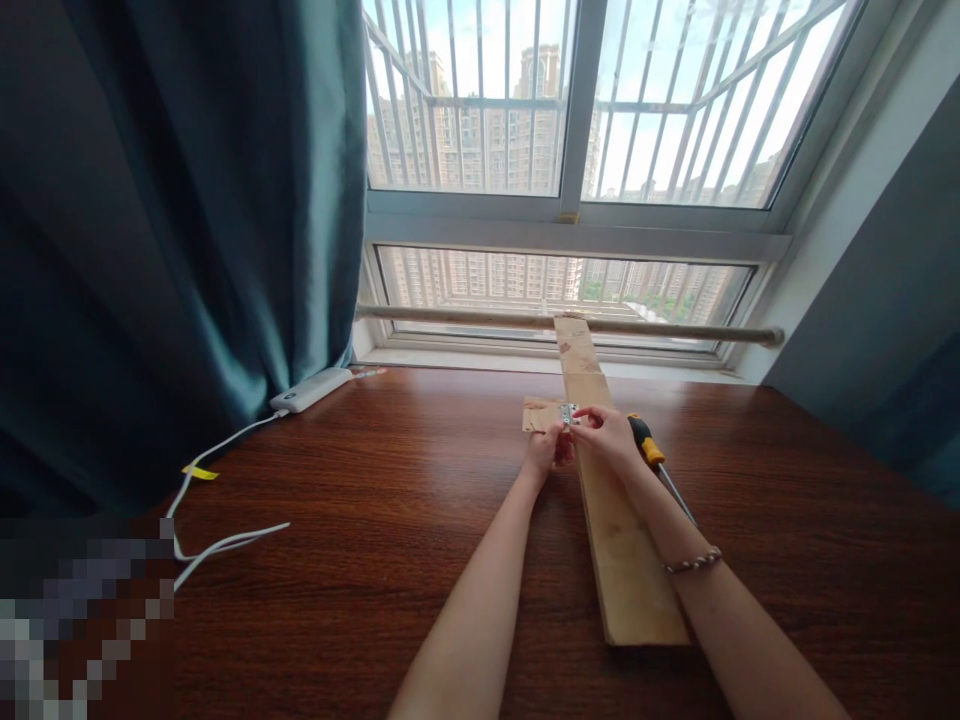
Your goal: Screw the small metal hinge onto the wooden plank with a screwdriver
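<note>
A small silvery metal hinge (568, 412) with holes lies where a short wooden piece (537, 414) meets a long wooden board (634, 570). My left hand (544, 452) is closed at the hinge's lower edge, its thumb against the metal and its other fingers curled partly out of sight. From the right, my right hand (609, 436) reaches over the board and pinches the hinge between thumb and forefinger. Just beyond that hand, a screwdriver (648, 442) with a black and yellow handle lies on the table, its shaft partly behind my forearm.
The brown wooden table (360, 600) ends at a barred window. A horizontal rail (675, 330) crosses before the glass, and the board's far end reaches it. At left are a white power strip (311, 390), its cable (225, 440), a yellow tag (201, 473) and a dark curtain (247, 200).
</note>
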A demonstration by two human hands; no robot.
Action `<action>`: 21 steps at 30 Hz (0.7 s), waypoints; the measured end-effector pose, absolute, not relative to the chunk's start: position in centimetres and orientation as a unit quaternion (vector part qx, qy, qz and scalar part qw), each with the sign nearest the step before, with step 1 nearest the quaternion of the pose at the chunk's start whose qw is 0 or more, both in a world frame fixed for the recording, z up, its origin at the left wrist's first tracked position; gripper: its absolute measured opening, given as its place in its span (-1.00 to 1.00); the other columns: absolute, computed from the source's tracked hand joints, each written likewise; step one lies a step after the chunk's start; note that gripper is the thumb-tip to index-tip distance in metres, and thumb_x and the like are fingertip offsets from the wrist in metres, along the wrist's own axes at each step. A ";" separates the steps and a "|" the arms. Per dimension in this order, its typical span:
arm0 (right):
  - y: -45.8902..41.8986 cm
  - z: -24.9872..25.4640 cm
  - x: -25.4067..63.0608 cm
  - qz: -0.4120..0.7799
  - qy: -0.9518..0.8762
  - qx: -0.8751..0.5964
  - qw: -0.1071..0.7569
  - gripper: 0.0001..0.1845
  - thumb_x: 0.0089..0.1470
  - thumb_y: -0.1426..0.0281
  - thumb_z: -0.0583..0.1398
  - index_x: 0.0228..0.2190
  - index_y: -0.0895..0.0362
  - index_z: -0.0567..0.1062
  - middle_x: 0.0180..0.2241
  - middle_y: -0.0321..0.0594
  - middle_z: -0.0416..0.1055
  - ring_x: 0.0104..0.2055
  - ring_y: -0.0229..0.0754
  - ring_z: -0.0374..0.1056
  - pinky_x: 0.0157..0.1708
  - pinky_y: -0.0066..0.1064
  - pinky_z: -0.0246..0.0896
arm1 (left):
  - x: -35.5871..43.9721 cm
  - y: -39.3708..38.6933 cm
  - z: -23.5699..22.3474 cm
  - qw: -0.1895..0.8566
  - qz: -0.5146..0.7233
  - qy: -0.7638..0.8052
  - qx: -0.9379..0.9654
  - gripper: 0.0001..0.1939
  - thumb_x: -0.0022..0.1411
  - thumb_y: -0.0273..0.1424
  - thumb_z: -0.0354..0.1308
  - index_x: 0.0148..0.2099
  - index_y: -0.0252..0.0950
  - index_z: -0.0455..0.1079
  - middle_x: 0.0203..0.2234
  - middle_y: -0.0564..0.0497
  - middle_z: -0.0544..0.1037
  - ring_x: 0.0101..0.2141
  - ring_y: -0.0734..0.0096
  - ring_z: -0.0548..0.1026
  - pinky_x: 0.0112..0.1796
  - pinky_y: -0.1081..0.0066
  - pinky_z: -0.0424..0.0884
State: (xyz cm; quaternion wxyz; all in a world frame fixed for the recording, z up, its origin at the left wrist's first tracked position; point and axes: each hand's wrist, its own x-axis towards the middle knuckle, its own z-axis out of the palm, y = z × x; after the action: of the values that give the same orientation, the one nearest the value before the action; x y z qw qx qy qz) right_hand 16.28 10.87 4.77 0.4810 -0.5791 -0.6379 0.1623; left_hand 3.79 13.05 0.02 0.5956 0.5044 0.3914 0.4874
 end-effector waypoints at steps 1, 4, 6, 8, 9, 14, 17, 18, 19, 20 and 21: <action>10.9 4.6 16.4 0.161 -0.642 -0.586 0.468 -0.70 -0.21 0.21 0.23 -0.44 0.15 0.57 -0.68 -0.39 0.16 -0.59 -0.30 0.10 -0.54 -0.44 -0.07 | 3.8 13.1 0.0 0.603 0.487 0.383 0.503 -0.56 0.16 -0.10 -0.06 -0.61 -0.28 0.28 -0.80 0.02 0.32 -0.79 0.53 0.17 -0.72 0.45 0.04; 11.0 4.5 16.1 0.161 -0.635 -0.604 0.455 -0.66 -0.18 0.17 0.20 -0.43 0.16 0.59 -0.69 -0.37 0.19 -0.59 -0.29 0.10 -0.56 -0.44 -0.11 | 3.8 13.1 -0.1 0.607 0.492 0.371 0.502 -0.57 0.17 -0.13 -0.06 -0.61 -0.27 0.29 -0.79 0.02 0.31 -0.78 0.52 0.17 -0.70 0.43 0.04; 10.8 4.9 15.6 0.160 -0.628 -0.617 0.447 -0.66 -0.19 0.17 0.21 -0.45 0.16 0.60 -0.68 -0.35 0.22 -0.58 -0.29 0.13 -0.57 -0.45 -0.11 | 3.8 13.1 -0.1 0.599 0.494 0.376 0.506 -0.58 0.18 -0.16 -0.07 -0.61 -0.26 0.30 -0.79 0.01 0.31 -0.77 0.51 0.18 -0.68 0.41 0.06; 10.5 5.4 15.1 0.150 -0.623 -0.633 0.436 -0.69 -0.20 0.19 0.21 -0.46 0.15 0.61 -0.68 -0.33 0.25 -0.58 -0.28 0.15 -0.58 -0.45 -0.11 | 3.7 13.0 -0.1 0.593 0.493 0.383 0.509 -0.59 0.19 -0.17 -0.08 -0.60 -0.26 0.30 -0.78 0.00 0.32 -0.77 0.50 0.17 -0.66 0.40 0.07; 10.3 5.7 14.9 0.143 -0.620 -0.642 0.429 -0.70 -0.20 0.20 0.21 -0.47 0.14 0.61 -0.67 -0.33 0.27 -0.58 -0.27 0.16 -0.58 -0.46 -0.10 | 3.7 13.0 -0.1 0.591 0.492 0.386 0.510 -0.59 0.19 -0.18 -0.09 -0.61 -0.26 0.30 -0.78 0.00 0.32 -0.76 0.50 0.17 -0.66 0.39 0.08; 9.8 6.1 14.5 0.130 -0.602 -0.667 0.420 -0.72 -0.20 0.21 0.20 -0.46 0.10 0.61 -0.68 -0.34 0.28 -0.57 -0.26 0.18 -0.57 -0.46 -0.10 | 3.8 13.1 -0.1 0.591 0.490 0.384 0.513 -0.56 0.19 -0.14 -0.10 -0.62 -0.25 0.29 -0.77 0.00 0.31 -0.75 0.50 0.17 -0.64 0.39 0.10; 9.9 5.9 14.7 0.149 -0.602 -0.659 0.426 -0.70 -0.20 0.20 0.19 -0.45 0.10 0.60 -0.67 -0.35 0.27 -0.58 -0.27 0.18 -0.56 -0.46 -0.09 | 3.8 13.3 -0.2 0.605 0.483 0.374 0.512 -0.55 0.19 -0.11 -0.10 -0.61 -0.26 0.29 -0.76 0.00 0.31 -0.75 0.50 0.18 -0.64 0.40 0.09; 9.9 5.9 14.7 0.153 -0.603 -0.657 0.426 -0.70 -0.20 0.20 0.19 -0.45 0.10 0.60 -0.67 -0.35 0.27 -0.58 -0.27 0.18 -0.56 -0.46 -0.10 | 3.8 13.3 -0.2 0.608 0.481 0.373 0.510 -0.55 0.18 -0.11 -0.09 -0.60 -0.26 0.29 -0.76 0.00 0.31 -0.75 0.50 0.18 -0.64 0.40 0.09; 10.0 5.8 14.7 0.155 -0.603 -0.656 0.426 -0.69 -0.20 0.19 0.19 -0.45 0.11 0.60 -0.67 -0.35 0.27 -0.58 -0.27 0.19 -0.56 -0.46 -0.10 | 3.8 13.3 -0.3 0.610 0.482 0.372 0.508 -0.55 0.18 -0.10 -0.09 -0.60 -0.27 0.30 -0.76 0.01 0.31 -0.75 0.51 0.18 -0.64 0.41 0.09; 10.0 5.8 14.8 0.155 -0.604 -0.656 0.425 -0.69 -0.19 0.19 0.19 -0.44 0.11 0.60 -0.66 -0.35 0.28 -0.57 -0.27 0.19 -0.56 -0.46 -0.10 | 3.8 13.3 -0.3 0.610 0.484 0.371 0.506 -0.55 0.18 -0.10 -0.08 -0.60 -0.27 0.30 -0.76 0.01 0.31 -0.75 0.51 0.18 -0.65 0.41 0.09; 10.0 5.8 14.8 0.155 -0.604 -0.656 0.425 -0.69 -0.20 0.19 0.19 -0.44 0.11 0.60 -0.66 -0.34 0.28 -0.57 -0.26 0.19 -0.56 -0.46 -0.10 | 3.7 13.3 -0.3 0.609 0.486 0.369 0.506 -0.55 0.18 -0.10 -0.08 -0.60 -0.27 0.30 -0.76 0.01 0.31 -0.75 0.51 0.18 -0.65 0.41 0.08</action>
State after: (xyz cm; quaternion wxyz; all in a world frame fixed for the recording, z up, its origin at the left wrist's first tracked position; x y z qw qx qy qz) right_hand 14.76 10.04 5.82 0.4249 -0.6562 -0.6041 0.1548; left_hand 3.74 13.25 -0.27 0.6092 0.5061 0.3691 0.4863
